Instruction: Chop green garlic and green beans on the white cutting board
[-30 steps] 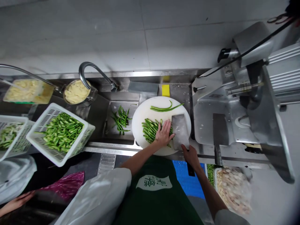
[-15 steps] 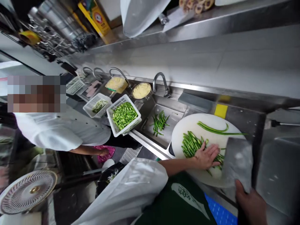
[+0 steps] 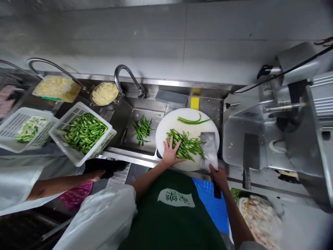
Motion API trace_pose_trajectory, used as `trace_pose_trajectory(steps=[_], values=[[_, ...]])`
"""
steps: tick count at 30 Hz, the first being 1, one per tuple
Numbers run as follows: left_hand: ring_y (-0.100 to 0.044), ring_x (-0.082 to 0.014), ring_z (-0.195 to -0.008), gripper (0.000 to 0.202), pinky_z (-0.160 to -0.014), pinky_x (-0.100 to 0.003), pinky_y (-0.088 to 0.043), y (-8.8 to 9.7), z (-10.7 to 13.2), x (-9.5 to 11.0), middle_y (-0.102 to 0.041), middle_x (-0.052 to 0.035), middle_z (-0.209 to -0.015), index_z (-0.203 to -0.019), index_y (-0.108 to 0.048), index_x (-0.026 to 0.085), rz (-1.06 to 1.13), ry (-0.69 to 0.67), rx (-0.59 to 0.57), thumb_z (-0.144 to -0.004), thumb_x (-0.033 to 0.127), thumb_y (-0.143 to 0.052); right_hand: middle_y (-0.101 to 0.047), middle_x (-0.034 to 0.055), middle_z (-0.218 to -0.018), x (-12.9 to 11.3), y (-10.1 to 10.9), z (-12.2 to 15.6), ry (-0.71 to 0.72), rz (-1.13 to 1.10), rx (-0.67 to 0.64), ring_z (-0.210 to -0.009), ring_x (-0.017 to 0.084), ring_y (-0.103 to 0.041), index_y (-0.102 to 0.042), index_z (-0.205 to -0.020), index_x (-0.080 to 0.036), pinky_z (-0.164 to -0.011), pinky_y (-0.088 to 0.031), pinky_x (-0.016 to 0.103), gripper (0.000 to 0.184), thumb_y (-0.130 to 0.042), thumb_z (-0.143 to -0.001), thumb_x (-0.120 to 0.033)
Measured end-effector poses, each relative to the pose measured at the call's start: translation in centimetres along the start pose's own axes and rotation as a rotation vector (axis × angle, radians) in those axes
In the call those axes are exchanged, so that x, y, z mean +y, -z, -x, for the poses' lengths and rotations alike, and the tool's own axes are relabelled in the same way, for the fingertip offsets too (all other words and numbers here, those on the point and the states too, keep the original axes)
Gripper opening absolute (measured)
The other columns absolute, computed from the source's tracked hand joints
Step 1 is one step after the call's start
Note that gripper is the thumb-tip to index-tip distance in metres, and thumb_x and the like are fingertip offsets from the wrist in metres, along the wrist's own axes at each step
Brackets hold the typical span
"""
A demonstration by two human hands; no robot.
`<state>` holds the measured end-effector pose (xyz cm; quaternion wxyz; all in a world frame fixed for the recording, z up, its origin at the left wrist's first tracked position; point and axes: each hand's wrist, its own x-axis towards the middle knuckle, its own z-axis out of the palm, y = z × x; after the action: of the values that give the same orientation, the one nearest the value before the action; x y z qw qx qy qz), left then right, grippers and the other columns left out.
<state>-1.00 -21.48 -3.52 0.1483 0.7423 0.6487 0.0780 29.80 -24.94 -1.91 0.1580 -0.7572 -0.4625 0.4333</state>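
Note:
A round white cutting board (image 3: 171,119) lies on the steel counter with a pile of long green beans (image 3: 187,145) on it. My left hand (image 3: 170,152) lies flat, fingers spread, on the left end of the pile. My right hand (image 3: 218,176) grips the handle of a wide cleaver (image 3: 210,149), whose blade rests on the board just right of the beans. Two more long beans (image 3: 194,121) lie apart at the far side of the board.
Loose beans (image 3: 142,129) lie in the sink. A white basket of cut green pieces (image 3: 84,133) and another basket (image 3: 24,129) stand left. A co-worker's arm (image 3: 59,184) reaches in at the left. A steel slicing machine (image 3: 281,132) stands right, a second cleaver (image 3: 247,152) beside it.
The view has swung back down onto the board. My left hand has slid to the left end of the bean pile, and the beans now lie spread toward the cleaver.

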Motion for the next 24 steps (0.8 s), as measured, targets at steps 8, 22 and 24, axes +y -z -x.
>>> trace_pose_trajectory(steps=[8, 22, 24], values=[[0.0, -0.0545, -0.153, 0.091, -0.117, -0.076, -0.019, -1.3, -2.4, 5.9, -0.012, -0.0117, -0.171, -0.153, -0.05, 0.03, 0.121, -0.004, 0.18, -0.076, 0.072, -0.072, -0.077, 0.0206, -0.096, -3.8, -7.0, 1.2, 0.188, -0.088, 0.013, -0.1, 0.034, -0.071, -0.073, -0.094, -0.013, -0.09, -0.055, 0.042, 0.059, -0.048, -0.08, -0.065], [-0.021, -0.0389, -0.155, 0.065, -0.124, -0.072, -0.012, -1.7, -3.3, 8.7, -0.044, -0.0181, -0.153, -0.144, -0.059, 0.022, 0.136, -0.253, 0.137, -0.089, 0.057, -0.065, -0.055, 0.0006, -0.047, -4.5, -8.5, 2.5, 0.133, -0.242, -0.016, -0.048, 0.018, -0.053, -0.053, -0.073, -0.024, -0.051, -0.045, 0.03, 0.05, -0.045, -0.084, -0.072], [-0.022, -0.0391, -0.154, 0.064, -0.124, -0.072, -0.011, -1.3, -3.5, 9.1, -0.047, -0.0175, -0.152, -0.144, -0.059, 0.022, 0.153, -0.329, 0.13, -0.089, 0.056, -0.065, -0.051, -0.0012, -0.044, -4.5, -8.2, 3.3, 0.103, -0.31, 0.009, -0.042, 0.016, -0.049, -0.047, -0.069, -0.025, -0.048, -0.041, 0.029, 0.048, -0.048, -0.085, -0.07]])
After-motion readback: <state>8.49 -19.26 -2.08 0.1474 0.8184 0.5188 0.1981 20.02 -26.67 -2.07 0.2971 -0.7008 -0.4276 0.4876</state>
